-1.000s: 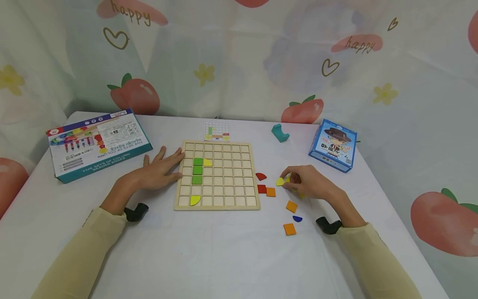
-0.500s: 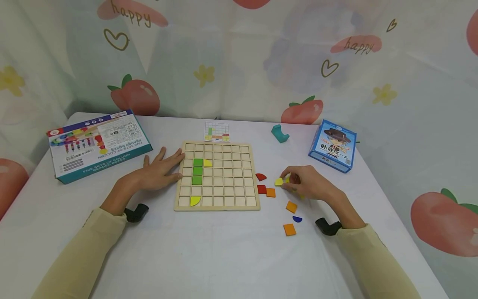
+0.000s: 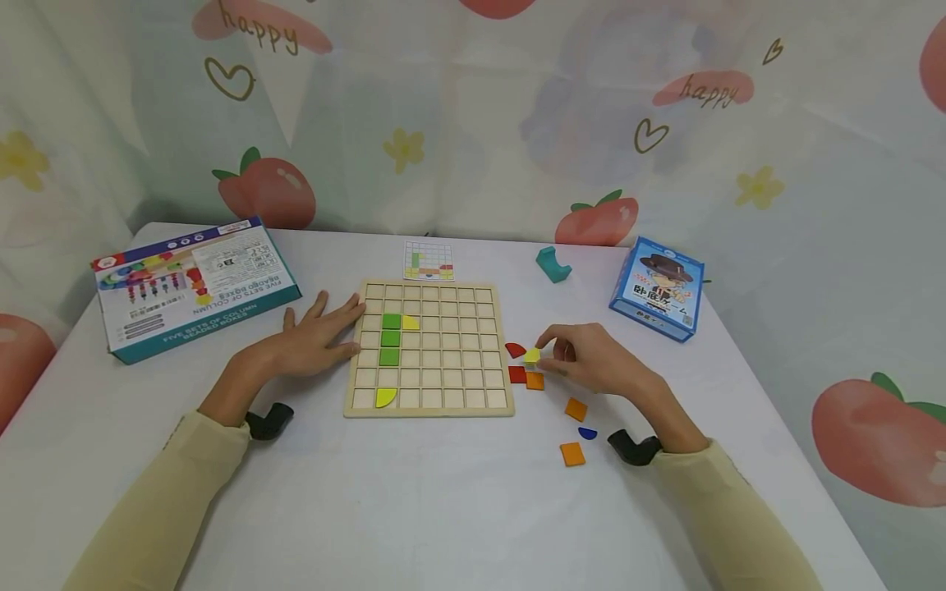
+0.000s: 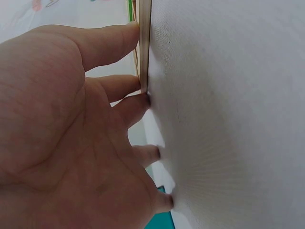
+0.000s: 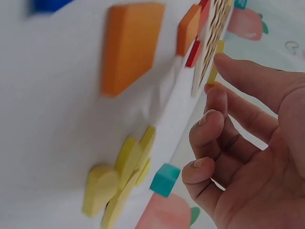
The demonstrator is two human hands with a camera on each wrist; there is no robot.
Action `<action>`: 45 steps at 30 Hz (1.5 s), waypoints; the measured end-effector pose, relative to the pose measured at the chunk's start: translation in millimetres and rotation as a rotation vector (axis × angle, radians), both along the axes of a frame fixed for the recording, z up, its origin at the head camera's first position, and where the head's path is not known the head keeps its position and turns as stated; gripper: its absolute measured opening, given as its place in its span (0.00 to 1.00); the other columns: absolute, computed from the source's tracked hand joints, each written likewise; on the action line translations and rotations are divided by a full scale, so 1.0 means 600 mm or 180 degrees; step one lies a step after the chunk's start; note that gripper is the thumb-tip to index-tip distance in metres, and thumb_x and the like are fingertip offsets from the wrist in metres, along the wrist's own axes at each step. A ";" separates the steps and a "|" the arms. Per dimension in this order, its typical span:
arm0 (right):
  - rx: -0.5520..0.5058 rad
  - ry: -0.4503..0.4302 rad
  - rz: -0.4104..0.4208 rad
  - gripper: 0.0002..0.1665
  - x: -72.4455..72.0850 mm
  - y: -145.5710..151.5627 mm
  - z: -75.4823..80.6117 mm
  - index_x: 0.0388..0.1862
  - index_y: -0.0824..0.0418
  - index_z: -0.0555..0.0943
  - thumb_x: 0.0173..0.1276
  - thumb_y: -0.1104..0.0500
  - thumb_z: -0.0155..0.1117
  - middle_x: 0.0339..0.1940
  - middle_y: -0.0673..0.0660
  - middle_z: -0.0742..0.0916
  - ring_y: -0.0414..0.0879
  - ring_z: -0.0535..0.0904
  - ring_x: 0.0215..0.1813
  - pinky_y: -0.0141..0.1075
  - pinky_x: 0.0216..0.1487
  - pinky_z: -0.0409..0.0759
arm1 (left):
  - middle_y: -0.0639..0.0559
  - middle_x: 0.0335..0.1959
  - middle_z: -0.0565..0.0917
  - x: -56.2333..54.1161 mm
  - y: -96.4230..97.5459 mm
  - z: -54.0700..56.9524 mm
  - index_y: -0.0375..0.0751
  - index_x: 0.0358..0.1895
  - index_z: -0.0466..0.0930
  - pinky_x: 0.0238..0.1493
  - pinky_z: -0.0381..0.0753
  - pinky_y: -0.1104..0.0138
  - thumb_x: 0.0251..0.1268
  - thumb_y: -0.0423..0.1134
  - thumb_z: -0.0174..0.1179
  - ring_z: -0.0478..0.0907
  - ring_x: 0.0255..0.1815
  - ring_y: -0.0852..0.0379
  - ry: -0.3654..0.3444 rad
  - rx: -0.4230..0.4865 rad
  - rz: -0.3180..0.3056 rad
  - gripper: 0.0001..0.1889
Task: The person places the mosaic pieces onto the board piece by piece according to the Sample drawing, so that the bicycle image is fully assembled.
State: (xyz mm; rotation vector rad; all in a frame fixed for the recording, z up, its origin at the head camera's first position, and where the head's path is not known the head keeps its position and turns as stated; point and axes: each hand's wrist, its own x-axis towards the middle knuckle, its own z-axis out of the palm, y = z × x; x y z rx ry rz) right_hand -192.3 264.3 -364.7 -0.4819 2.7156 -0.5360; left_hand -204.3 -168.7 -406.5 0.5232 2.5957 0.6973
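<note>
My left hand point(image 3: 314, 335) lies with fingers spread, its thumb and fingertips touching the left edge of the wooden grid board point(image 3: 430, 413). Several green squares point(image 3: 390, 338) stand in one column of the board. A yellow piece point(image 3: 410, 322) sits beside the top one, and a yellow quarter-circle point(image 3: 386, 397) lies in the bottom row. Between thumb and index finger, my right hand point(image 3: 591, 357) pinches a small flat yellow piece point(image 3: 531, 355), held just right of the board. More yellow pieces point(image 5: 126, 164) rest in a heap on the table; the hand hides them in the head view.
Right of the board are a red quarter-circle point(image 3: 515, 350), a red square point(image 3: 517, 374), orange squares point(image 3: 576, 410) and a blue semicircle point(image 3: 587, 433). Behind the board lie a pattern card point(image 3: 429, 261) and a teal block point(image 3: 553, 265). Boxes stand left point(image 3: 195, 287) and right point(image 3: 658, 287).
My right hand has moved left toward the board, carrying the pinched yellow piece from the heap. The left hand stays against the board's edge.
</note>
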 end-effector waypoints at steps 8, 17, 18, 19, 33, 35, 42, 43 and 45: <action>-0.0121 0.0100 0.0149 0.17 0.002 -0.047 0.001 0.59 0.57 0.85 0.74 0.54 0.72 0.32 0.53 0.84 0.45 0.76 0.35 0.31 0.35 0.78 | 0.44 0.91 0.42 0.000 0.000 -0.001 0.47 0.88 0.46 0.75 0.21 0.20 0.84 0.52 0.51 0.23 0.88 0.27 0.0018 -0.0004 -0.0005 0.39; -0.0216 0.0156 0.0272 0.16 0.008 -0.109 0.000 0.55 0.57 0.86 0.73 0.53 0.74 0.27 0.51 0.79 0.43 0.74 0.32 0.31 0.32 0.71 | 0.44 0.91 0.42 0.000 0.000 -0.001 0.47 0.88 0.46 0.75 0.21 0.20 0.84 0.51 0.51 0.23 0.88 0.27 0.0021 0.0002 -0.0001 0.39; -0.0218 0.0164 0.0284 0.16 0.009 -0.115 0.000 0.54 0.56 0.86 0.72 0.53 0.74 0.27 0.50 0.79 0.43 0.74 0.32 0.31 0.32 0.70 | 0.44 0.91 0.42 0.000 0.000 -0.001 0.47 0.88 0.46 0.75 0.21 0.20 0.84 0.51 0.51 0.23 0.88 0.27 0.0022 0.0000 -0.0001 0.39; -0.0228 0.0181 0.0307 0.16 0.011 -0.121 -0.001 0.54 0.56 0.86 0.72 0.53 0.74 0.26 0.50 0.79 0.42 0.74 0.31 0.31 0.33 0.71 | 0.44 0.91 0.42 0.000 0.000 -0.001 0.47 0.88 0.46 0.75 0.21 0.20 0.84 0.51 0.51 0.23 0.88 0.27 0.0020 0.0000 -0.0002 0.39; -0.0384 0.0251 0.0492 0.14 0.021 -0.186 -0.004 0.52 0.57 0.86 0.72 0.53 0.74 0.25 0.48 0.81 0.39 0.73 0.28 0.29 0.31 0.71 | 0.42 0.90 0.42 0.000 0.000 0.001 0.45 0.88 0.46 0.75 0.21 0.20 0.84 0.51 0.51 0.24 0.88 0.27 0.0022 -0.0005 -0.0016 0.39; -0.0387 0.0266 0.0503 0.15 0.023 -0.195 -0.006 0.53 0.57 0.86 0.72 0.52 0.74 0.25 0.48 0.81 0.39 0.73 0.28 0.28 0.32 0.72 | 0.42 0.90 0.42 0.000 0.000 0.001 0.46 0.88 0.45 0.75 0.21 0.20 0.84 0.51 0.51 0.24 0.88 0.27 0.0019 -0.0008 -0.0012 0.39; -0.0553 0.0283 0.0534 0.14 0.030 -0.223 -0.013 0.52 0.57 0.86 0.73 0.54 0.74 0.24 0.47 0.81 0.39 0.74 0.28 0.29 0.35 0.75 | 0.42 0.90 0.42 -0.002 0.001 0.000 0.46 0.88 0.45 0.75 0.21 0.20 0.84 0.51 0.51 0.24 0.88 0.27 0.0018 -0.0031 -0.0010 0.39; -0.0564 0.0283 0.0538 0.14 0.031 -0.226 -0.014 0.52 0.57 0.86 0.73 0.53 0.74 0.24 0.47 0.81 0.39 0.74 0.28 0.29 0.35 0.75 | 0.42 0.90 0.42 -0.002 0.000 0.000 0.46 0.88 0.45 0.75 0.21 0.20 0.84 0.51 0.51 0.24 0.88 0.27 0.0018 -0.0031 -0.0010 0.39; -0.0585 0.0293 0.0547 0.13 0.033 -0.234 -0.016 0.52 0.56 0.86 0.73 0.53 0.73 0.24 0.47 0.81 0.39 0.75 0.28 0.30 0.34 0.75 | 0.42 0.90 0.42 -0.002 0.000 -0.001 0.46 0.88 0.45 0.75 0.21 0.20 0.84 0.51 0.51 0.24 0.88 0.27 0.0019 -0.0029 -0.0012 0.39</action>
